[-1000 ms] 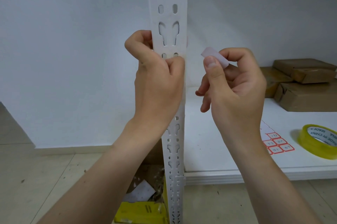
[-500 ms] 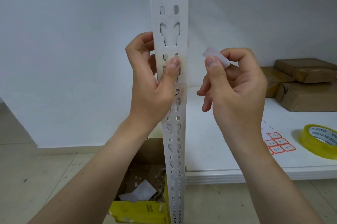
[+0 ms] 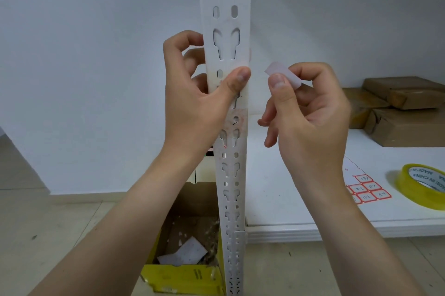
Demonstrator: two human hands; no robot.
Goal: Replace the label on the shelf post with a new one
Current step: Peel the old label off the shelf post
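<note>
Plain white wall (image 3: 96, 54), tiled floor (image 3: 48, 235)

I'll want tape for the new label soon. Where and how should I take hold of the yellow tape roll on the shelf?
Come from above with the right hand. The tape roll lies flat on the shelf board, its open core facing up, so pinch across the ring: thumb inside the core, fingers on the outer wall. The near rim looks unobstructed.

A yellow tape roll (image 3: 422, 186) and brown parcels (image 3: 399, 110) lie on the shelf, an open carton (image 3: 185, 247) on the floor.
</note>
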